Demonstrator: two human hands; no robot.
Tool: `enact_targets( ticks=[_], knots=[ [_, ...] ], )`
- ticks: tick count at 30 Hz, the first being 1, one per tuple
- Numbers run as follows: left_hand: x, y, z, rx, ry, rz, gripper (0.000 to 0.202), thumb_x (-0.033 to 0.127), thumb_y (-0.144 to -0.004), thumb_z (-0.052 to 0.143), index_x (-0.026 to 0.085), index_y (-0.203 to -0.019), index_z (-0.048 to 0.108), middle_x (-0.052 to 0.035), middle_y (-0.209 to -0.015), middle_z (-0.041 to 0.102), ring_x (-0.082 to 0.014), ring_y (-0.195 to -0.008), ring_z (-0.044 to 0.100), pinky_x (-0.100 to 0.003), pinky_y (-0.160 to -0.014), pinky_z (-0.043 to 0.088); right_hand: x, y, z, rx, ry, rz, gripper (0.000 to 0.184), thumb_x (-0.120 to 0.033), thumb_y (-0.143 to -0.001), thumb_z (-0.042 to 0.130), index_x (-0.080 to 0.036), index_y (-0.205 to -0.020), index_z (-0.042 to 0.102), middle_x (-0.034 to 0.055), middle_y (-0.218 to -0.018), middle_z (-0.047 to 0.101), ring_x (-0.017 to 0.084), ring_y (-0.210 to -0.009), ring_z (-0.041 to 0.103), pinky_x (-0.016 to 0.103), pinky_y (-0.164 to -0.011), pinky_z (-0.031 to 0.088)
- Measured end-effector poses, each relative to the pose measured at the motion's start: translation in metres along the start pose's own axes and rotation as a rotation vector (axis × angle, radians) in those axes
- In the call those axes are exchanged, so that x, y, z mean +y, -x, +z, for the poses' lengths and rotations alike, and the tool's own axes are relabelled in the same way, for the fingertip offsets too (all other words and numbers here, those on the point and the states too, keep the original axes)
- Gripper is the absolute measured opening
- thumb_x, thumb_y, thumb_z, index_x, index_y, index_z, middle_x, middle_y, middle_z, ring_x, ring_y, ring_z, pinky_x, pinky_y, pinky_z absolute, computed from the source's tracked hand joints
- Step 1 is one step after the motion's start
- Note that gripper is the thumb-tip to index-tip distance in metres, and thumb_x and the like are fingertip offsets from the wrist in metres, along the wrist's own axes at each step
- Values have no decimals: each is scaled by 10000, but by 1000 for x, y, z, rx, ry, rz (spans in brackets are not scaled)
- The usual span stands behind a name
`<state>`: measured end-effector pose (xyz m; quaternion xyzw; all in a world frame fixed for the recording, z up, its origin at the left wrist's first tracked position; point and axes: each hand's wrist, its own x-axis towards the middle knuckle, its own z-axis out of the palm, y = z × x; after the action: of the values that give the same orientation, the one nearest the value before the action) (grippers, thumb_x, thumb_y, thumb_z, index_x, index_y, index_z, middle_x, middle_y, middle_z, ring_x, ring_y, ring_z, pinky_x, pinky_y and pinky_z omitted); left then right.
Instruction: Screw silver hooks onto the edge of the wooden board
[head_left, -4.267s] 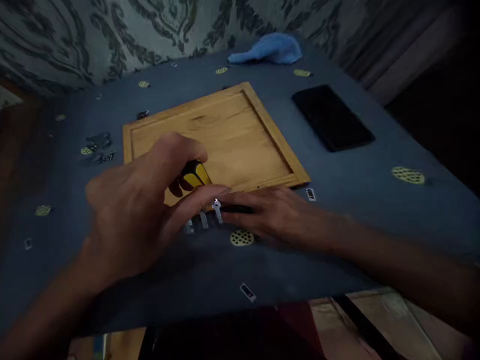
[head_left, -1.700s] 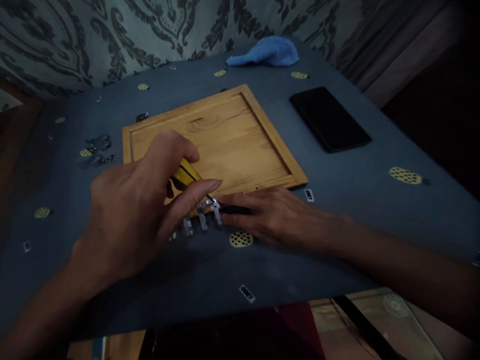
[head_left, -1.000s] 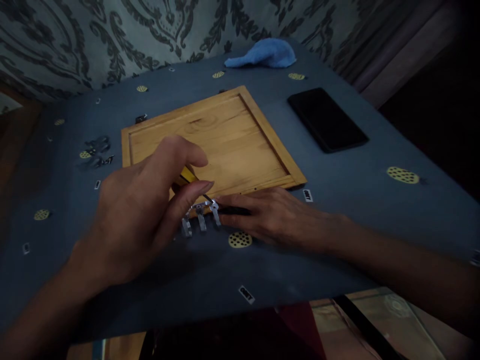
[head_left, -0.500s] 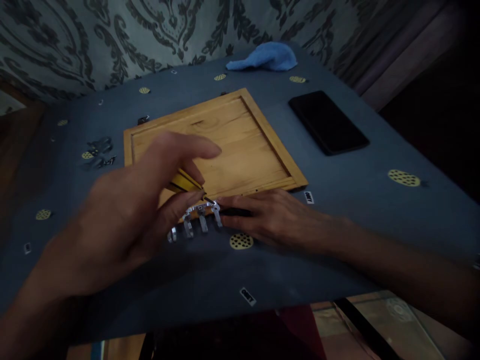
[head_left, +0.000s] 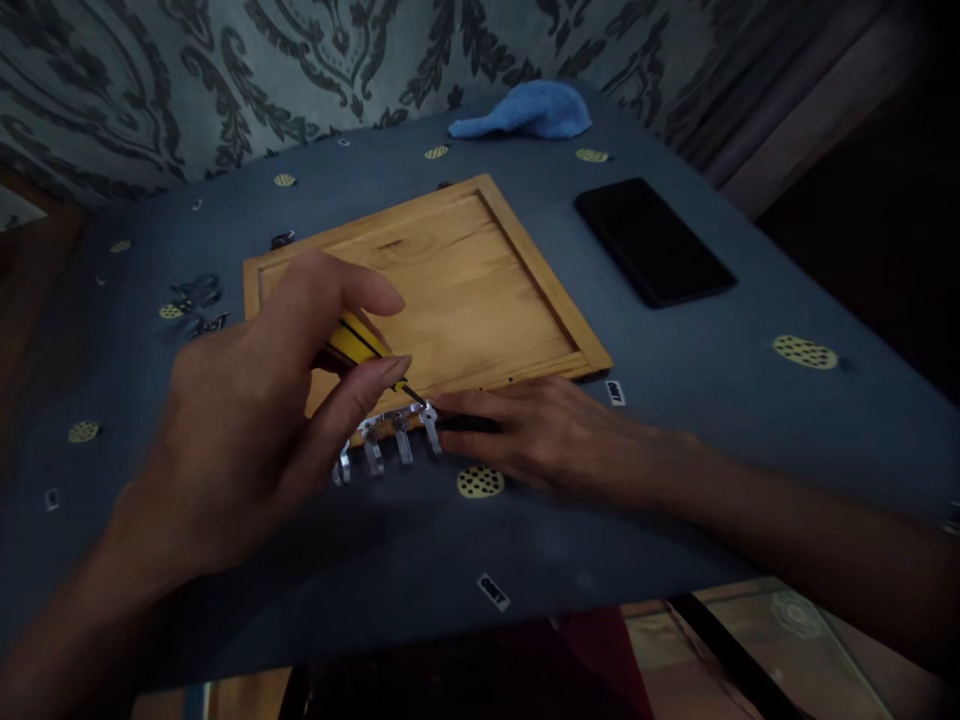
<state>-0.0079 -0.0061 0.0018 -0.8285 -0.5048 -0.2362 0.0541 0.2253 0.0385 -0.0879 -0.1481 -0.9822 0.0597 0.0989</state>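
A yellow screwdriver [head_left: 358, 340] with black stripes is in my left hand [head_left: 240, 420], its thumb against the handle and the index finger curved above it. The screwdriver's thin shaft slants down to the right end of a silver metal hook rack [head_left: 402, 440]. That rack lies along the near edge of a framed wooden board [head_left: 465, 290], its several hooks pointing towards me. My right hand [head_left: 547, 430] lies low on the table, fingertips gripping the rack's right end. Something dark shows between its fingers; whether object or shadow, I cannot tell.
A black phone [head_left: 654, 242] lies right of the board, and a blue cloth [head_left: 536, 110] sits at the back. Small dark pieces [head_left: 199, 305] are on the left. One dark fitting [head_left: 283, 239] is at the board's far-left edge. A patterned cloth [head_left: 300, 70] hangs behind the table.
My left hand has shifted slightly and its index fingertip has moved left, exposing more of the screwdriver handle. The tip remains at the rack's right end. My right hand stays in place.
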Motion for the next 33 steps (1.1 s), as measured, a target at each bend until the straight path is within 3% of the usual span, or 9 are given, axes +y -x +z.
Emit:
enact_targets(
  ticks=[7, 16, 22, 25, 33],
  knots=[
    [-4, -3, 4, -37, 2, 59, 199, 340, -998, 538, 218, -1154, 559, 78, -689, 573, -85, -524, 574, -205, -512, 430, 1, 0, 1, 20, -37, -6, 432, -119, -905, 588, -230, -1322, 604, 101, -1436, 580, 178, -858, 711, 274, -607, 519],
    [-5, -3, 3, -46, -19, 82, 204, 362, -1003, 523, 216, -1141, 558, 83, -629, 547, -97, -502, 575, -209, -498, 417, 0, -1, -1, 27, -4, -15, 396, -117, -891, 597, -219, -1272, 628, 101, -1397, 609, 194, -826, 713, 282, -543, 487],
    [-4, -2, 5, -44, -69, 136, 206, 391, -1019, 498, 200, -1060, 562, 92, -584, 492, -90, -457, 547, -215, -458, 374, 1, 0, 2, 38, -42, -18, 366, -127, -906, 579, -215, -1255, 641, 100, -1390, 614, 187, -874, 709, 281, -607, 515],
    [-3, -1, 6, -43, -96, 143, 232, 425, -1034, 444, 226, -1057, 561, 73, -665, 554, -93, -494, 560, -222, -465, 369, 2, 0, 3, 39, -48, -14, 405, -117, -896, 588, -222, -1286, 624, 101, -1401, 606, 176, -851, 711, 281, -622, 528],
    [5, 1, 9, -41, -80, 49, 167, 359, -1021, 495, 291, -1167, 538, 56, -1047, 716, -147, -832, 716, -266, -634, 547, 1, 1, 4, 63, -46, -16, 400, -126, -929, 563, -231, -1312, 614, 94, -1385, 620, 168, -816, 713, 287, -634, 540]
  ],
)
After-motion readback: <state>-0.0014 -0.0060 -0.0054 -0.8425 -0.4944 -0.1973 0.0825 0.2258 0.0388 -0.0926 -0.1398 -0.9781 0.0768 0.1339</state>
